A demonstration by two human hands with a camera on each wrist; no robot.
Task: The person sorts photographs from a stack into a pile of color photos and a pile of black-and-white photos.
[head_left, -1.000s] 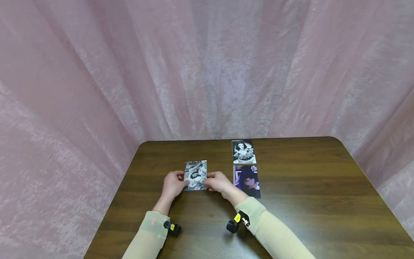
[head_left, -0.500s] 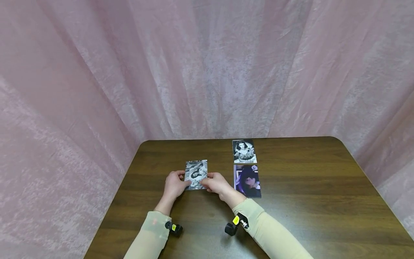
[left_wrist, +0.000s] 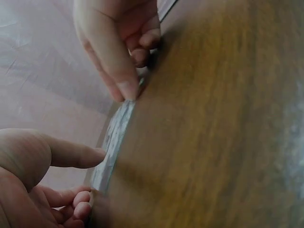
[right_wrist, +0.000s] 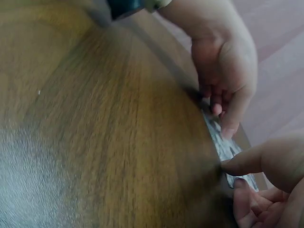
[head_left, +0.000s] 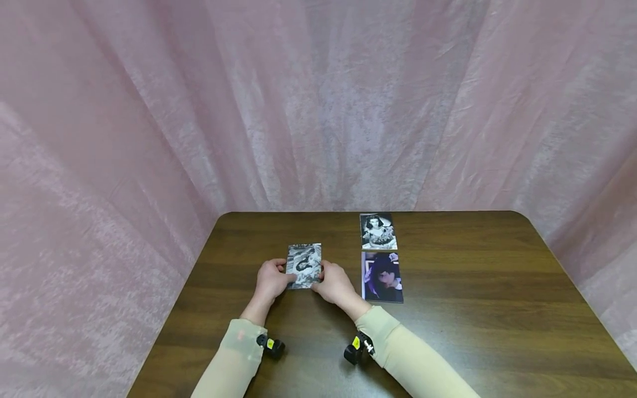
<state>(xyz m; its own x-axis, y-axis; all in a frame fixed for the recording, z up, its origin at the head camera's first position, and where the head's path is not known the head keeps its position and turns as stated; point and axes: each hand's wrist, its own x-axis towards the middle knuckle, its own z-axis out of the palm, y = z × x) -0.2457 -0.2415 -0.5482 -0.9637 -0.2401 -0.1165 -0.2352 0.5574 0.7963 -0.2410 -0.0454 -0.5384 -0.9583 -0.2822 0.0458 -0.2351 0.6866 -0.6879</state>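
A black-and-white photo print (head_left: 304,265), showing a dark-haired figure lying back, is low over the table between my two hands. My left hand (head_left: 271,280) grips its left edge, thumb on the picture side and fingers curled at the side. At the lower right corner my right hand (head_left: 336,284) holds it, with the thumb (right_wrist: 242,160) at the near edge and the fingers (right_wrist: 244,202) bent along the side. In the left wrist view the photo print (left_wrist: 114,137) is seen almost edge-on; its underside is hidden.
Right of my hands lie two prints in a column: a black-and-white portrait (head_left: 379,231) farther off, a purple-toned picture (head_left: 382,277) nearer. The brown wooden table (head_left: 473,309) has rounded far corners. A pink curtain (head_left: 318,110) hangs behind it.
My right thumb has slid from the picture's face to its lower right corner. The left hand keeps its hold. Everything in the head view has shifted slightly.
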